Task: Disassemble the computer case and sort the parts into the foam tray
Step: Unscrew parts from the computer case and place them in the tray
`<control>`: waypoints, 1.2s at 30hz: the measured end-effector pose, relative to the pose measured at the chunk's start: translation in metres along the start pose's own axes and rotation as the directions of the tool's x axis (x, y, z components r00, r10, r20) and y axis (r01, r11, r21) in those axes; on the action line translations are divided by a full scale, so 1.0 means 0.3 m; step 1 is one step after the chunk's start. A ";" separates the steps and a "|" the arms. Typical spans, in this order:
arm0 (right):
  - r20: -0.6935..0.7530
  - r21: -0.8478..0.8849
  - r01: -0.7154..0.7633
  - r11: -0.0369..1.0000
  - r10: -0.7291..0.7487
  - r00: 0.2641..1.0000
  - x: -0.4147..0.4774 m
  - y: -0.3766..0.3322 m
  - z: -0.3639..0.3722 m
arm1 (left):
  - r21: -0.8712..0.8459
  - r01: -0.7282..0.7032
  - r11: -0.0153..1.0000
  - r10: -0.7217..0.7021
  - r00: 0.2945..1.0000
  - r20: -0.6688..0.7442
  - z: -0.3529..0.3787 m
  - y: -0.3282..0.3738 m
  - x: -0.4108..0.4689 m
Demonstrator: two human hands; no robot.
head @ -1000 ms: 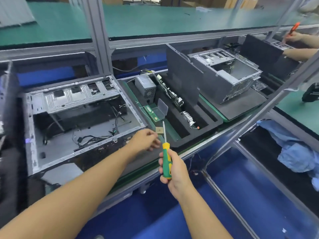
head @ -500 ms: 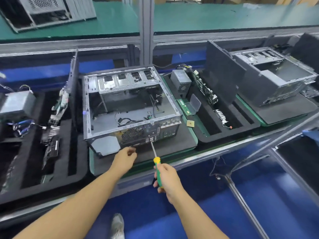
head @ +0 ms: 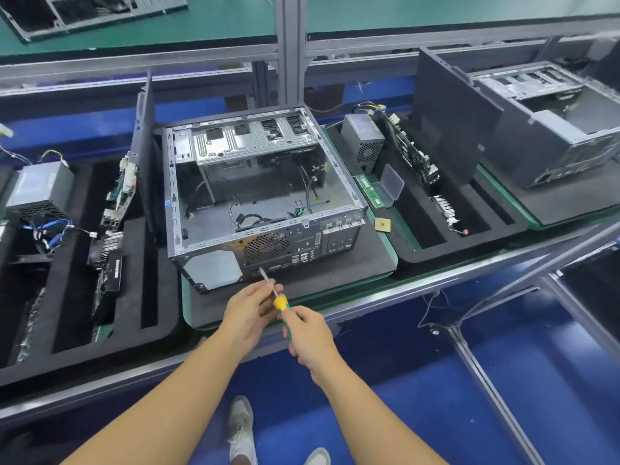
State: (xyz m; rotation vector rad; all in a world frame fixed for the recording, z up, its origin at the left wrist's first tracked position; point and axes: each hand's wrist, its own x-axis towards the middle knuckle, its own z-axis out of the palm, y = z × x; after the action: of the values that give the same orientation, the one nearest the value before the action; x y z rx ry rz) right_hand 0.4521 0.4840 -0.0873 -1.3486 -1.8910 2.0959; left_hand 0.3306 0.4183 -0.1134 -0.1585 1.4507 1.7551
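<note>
Computer case sits on a dark foam pad on the bench, open side up, back panel facing the person. Inside are a bare metal floor and a few loose black cables; the drive cage is at the far end. Right hand has its fingers curled round the green-and-yellow handle of a screwdriver. Left hand is just beside it, fingertips pinching the metal shaft above the handle. The screwdriver tip points at the lower edge of the case's back panel, under the round fan grille; whether it touches, cannot tell. Foam tray lies just right of the case. Its slots hold a grey power supply at the far left corner, a circuit board on edge beside it, and a green memory stick in the near-left slot, with a small square chip below that. A dark panel stands upright along the tray's right side. A second tray, also holding parts, lies left of the case.
</note>
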 end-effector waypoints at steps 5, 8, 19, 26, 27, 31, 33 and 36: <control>0.016 0.026 0.003 1.000 -0.004 1.000 0.001 -0.013 0.078 | -0.041 -0.021 0.999 0.020 0.999 -0.028 -0.067 0.020 0.004; -0.002 0.047 -0.002 0.999 0.002 1.000 0.002 -0.020 0.104 | -0.018 -0.030 0.999 0.030 0.999 -0.021 -0.081 0.033 0.010; -0.064 0.131 -0.020 0.991 0.029 0.998 -0.004 -0.001 0.129 | 0.077 -0.033 0.996 0.032 0.999 0.009 -0.095 0.032 0.017; -0.030 0.229 -0.090 0.969 0.099 0.995 -0.002 0.003 0.133 | 0.101 -0.064 0.993 0.063 0.998 0.015 -0.101 0.032 0.019; -0.015 0.262 -0.117 0.958 0.126 0.992 0.000 0.002 0.134 | 0.094 -0.067 0.993 0.067 0.998 0.011 -0.099 0.033 0.019; 0.147 0.464 -0.276 0.842 0.234 0.961 0.015 -0.004 0.123 | 0.060 -0.060 0.996 0.062 0.998 -0.031 -0.086 0.034 0.019; 0.274 0.536 -0.351 0.768 0.235 0.933 0.021 -0.004 0.116 | 0.063 -0.063 0.996 0.067 0.996 -0.063 -0.090 0.030 0.022; 0.383 0.603 -0.421 0.678 0.217 0.898 0.022 0.000 0.120 | 0.065 -0.060 0.996 0.065 0.995 -0.074 -0.104 0.028 0.026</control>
State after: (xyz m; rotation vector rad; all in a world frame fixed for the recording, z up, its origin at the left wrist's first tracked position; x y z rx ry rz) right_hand 0.4270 0.4584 -0.0947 -1.2892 -0.7443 2.8623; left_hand 0.3078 0.3956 -0.1215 -0.1493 1.5786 1.7684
